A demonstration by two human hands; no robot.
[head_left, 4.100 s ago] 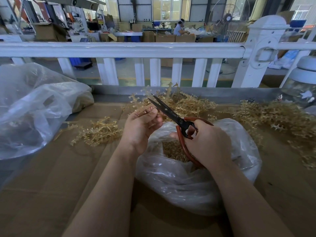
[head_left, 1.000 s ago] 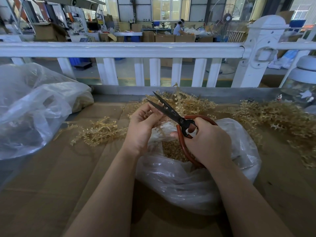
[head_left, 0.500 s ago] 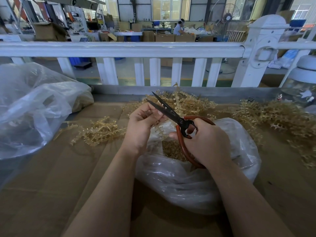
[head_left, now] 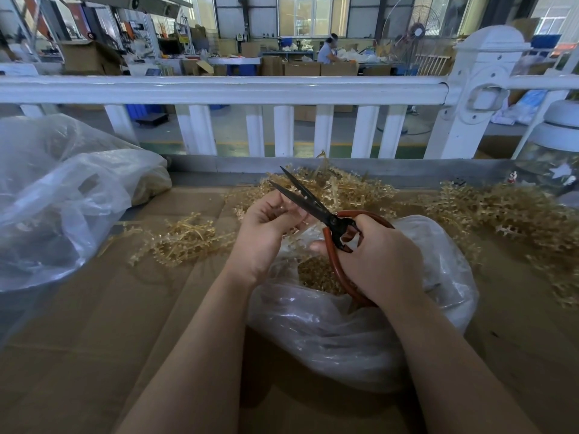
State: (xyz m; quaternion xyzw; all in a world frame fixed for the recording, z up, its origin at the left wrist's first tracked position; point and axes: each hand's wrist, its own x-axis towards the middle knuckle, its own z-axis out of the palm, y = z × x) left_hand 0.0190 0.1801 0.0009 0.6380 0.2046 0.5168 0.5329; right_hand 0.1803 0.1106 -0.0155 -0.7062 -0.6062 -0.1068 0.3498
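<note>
The right hand [head_left: 379, 261] curls its fingers tightly round the red loop handles of the scissors [head_left: 316, 206]; the dark blades stand narrowly apart, pointing up and left. The left hand [head_left: 266, 233] pinches a small piece [head_left: 283, 212] against the blades, mostly hidden by its fingertips. Both hands hover over a clear plastic bag [head_left: 344, 339] of cut gold bits [head_left: 316, 274] on cardboard [head_left: 94, 339]. Gold plastic sprues [head_left: 185, 239] lie beyond, before a white railing [head_left: 219, 89].

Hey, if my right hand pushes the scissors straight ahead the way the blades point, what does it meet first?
Probably the left hand, whose fingertips pinch a small piece at the open blades of the scissors. Past them lies the gold plastic pile. Depth is unclear.
</note>
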